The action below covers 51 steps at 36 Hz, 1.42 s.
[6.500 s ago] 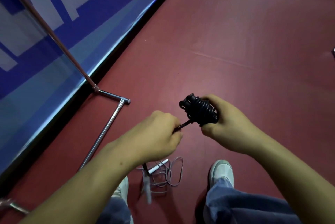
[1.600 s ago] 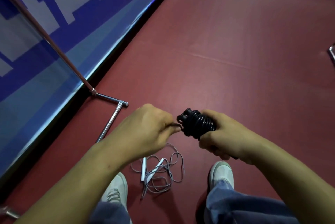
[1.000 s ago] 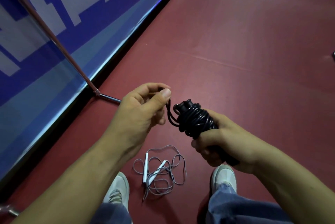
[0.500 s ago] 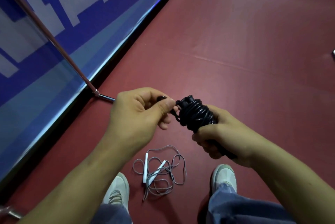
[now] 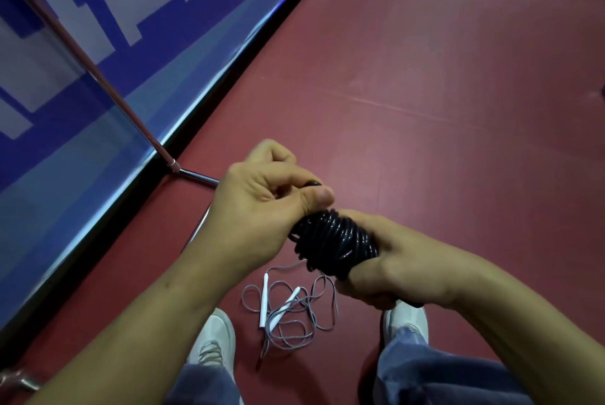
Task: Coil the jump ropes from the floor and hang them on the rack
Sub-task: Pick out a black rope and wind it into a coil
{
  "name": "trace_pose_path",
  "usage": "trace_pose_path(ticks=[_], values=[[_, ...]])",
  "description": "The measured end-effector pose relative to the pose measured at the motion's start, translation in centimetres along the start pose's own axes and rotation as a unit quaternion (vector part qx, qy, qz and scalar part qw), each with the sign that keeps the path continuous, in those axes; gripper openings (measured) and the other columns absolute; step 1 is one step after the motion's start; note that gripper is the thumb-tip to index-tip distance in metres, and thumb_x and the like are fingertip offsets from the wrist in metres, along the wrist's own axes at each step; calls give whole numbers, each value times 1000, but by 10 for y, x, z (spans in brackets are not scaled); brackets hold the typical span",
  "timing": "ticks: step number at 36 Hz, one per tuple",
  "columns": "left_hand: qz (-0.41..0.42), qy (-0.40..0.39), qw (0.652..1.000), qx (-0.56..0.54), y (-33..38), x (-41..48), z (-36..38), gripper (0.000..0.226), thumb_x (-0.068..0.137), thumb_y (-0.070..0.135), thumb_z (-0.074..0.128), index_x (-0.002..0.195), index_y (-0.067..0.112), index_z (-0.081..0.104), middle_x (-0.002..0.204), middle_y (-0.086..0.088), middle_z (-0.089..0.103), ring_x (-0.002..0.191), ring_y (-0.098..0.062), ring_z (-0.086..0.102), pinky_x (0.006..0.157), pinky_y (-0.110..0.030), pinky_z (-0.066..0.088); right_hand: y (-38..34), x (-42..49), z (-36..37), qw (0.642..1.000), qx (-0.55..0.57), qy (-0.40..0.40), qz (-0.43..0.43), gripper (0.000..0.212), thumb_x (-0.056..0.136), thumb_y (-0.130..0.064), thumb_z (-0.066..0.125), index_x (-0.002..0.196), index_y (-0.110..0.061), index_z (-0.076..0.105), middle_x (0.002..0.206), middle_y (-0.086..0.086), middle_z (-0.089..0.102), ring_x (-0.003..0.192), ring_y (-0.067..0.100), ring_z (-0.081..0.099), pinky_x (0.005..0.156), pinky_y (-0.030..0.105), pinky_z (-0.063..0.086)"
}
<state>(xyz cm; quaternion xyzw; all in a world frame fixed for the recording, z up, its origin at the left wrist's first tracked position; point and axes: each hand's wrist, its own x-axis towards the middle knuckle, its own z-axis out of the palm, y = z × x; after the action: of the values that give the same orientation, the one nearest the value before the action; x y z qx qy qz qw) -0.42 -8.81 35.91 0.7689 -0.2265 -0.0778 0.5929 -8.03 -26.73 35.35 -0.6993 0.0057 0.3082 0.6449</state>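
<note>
left hand (image 5: 258,205) pinched the loose end of the black jump rope (image 5: 334,241), its coil clamped in the right hand (image 5: 402,267) just beside it, so tucking that end tightly under a turn seemed best, while the grey jump rope (image 5: 291,316) lay below both hands.

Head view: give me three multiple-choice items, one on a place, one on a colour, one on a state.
1. Where is the grey rope? A on a table; B on the floor between the shoes; C on a chair.
2. What colour is the held coil? A black; B white; C red.
3. How does the grey rope lie? A hung; B neatly coiled; C in a loose tangle.
Answers: B, it lies by both shoes; A, its glossy turns are black; C, its loops sprawl unevenly.
</note>
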Motion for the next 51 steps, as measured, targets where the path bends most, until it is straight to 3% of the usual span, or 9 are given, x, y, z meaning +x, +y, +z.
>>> trace_pose_path(ticks=[8, 13, 18, 24, 28, 34, 41, 47, 51], values=[[-170, -23, 966, -192, -2, -3, 9, 25, 73, 26, 77, 75, 2, 71, 59, -9, 51, 52, -18, 42, 51, -26, 36, 2, -3, 0, 1000, -15, 21, -10, 48, 82, 18, 68, 115, -16, 62, 78, 5, 65, 62, 23, 60, 54, 35, 52], [-145, 18, 975, -165, -5, -8, 21, 21, 74, 35, 77, 72, 14, 72, 57, -2, 54, 50, -16, 45, 49, -28, 39, 1, -2, 5, 996, -53, 63, -19, 47, 70, -8, 86, 111, -20, 68, 103, 24, 72, 87, 56, 67, 74, 76, 52], [-127, 61, 975, -172, -6, -3, 20, 24, 80, 33, 79, 73, 12, 71, 61, -7, 59, 54, -20, 49, 54, -34, 43, -5, -1, 11, 996, 35, 77, -34, 41, 71, -18, 84, 108, -20, 68, 99, 29, 69, 67, 30, 55, 58, 43, 44], [-127, 31, 972, -193, -3, -6, 16, 20, 87, 23, 78, 76, 9, 71, 68, -14, 63, 61, -23, 56, 58, -36, 49, -7, 3, 24, 985, 83, 143, -49, 39, 76, -44, 81, 92, -11, 69, 77, 17, 64, 56, 25, 51, 42, 23, 39], [-133, 6, 963, -233, 4, -7, 9, 15, 91, 15, 72, 78, 7, 69, 63, -10, 58, 50, -17, 49, 48, -24, 43, -11, 3, 24, 983, 80, 155, -59, 19, 92, -32, 73, 81, -16, 73, 68, 14, 65, 52, 24, 51, 43, 25, 39], [-68, 9, 979, -191, 7, -9, -7, 16, 86, 22, 71, 87, 6, 74, 70, -15, 63, 58, -28, 54, 51, -31, 46, -11, 4, 16, 975, 95, 191, -63, 21, 84, -34, 72, 81, -14, 67, 66, 13, 64, 52, 27, 49, 48, 34, 39], [-154, 59, 957, -239, 5, -16, 3, 24, 76, 35, 71, 85, 15, 81, 71, -6, 60, 65, -21, 52, 49, -27, 42, -15, 3, 15, 961, 67, 250, -102, 20, 75, -34, 76, 82, -18, 68, 63, 14, 62, 45, 18, 50, 39, 18, 35], [-215, 137, 919, -302, 4, -10, 0, 24, 95, 26, 63, 98, 6, 75, 75, -8, 53, 65, -16, 54, 53, -25, 49, -9, 6, 12, 949, 45, 293, -103, 20, 87, -28, 75, 88, -10, 67, 61, 5, 65, 48, 17, 52, 45, 29, 41], [-208, 125, 913, -327, 5, -8, 8, 41, 76, 37, 76, 102, 6, 74, 87, -10, 53, 78, -21, 53, 64, -25, 55, -7, 9, 13, 941, 28, 321, -104, 22, 88, -29, 76, 92, -9, 69, 62, 9, 66, 50, 21, 51, 49, 37, 42]])
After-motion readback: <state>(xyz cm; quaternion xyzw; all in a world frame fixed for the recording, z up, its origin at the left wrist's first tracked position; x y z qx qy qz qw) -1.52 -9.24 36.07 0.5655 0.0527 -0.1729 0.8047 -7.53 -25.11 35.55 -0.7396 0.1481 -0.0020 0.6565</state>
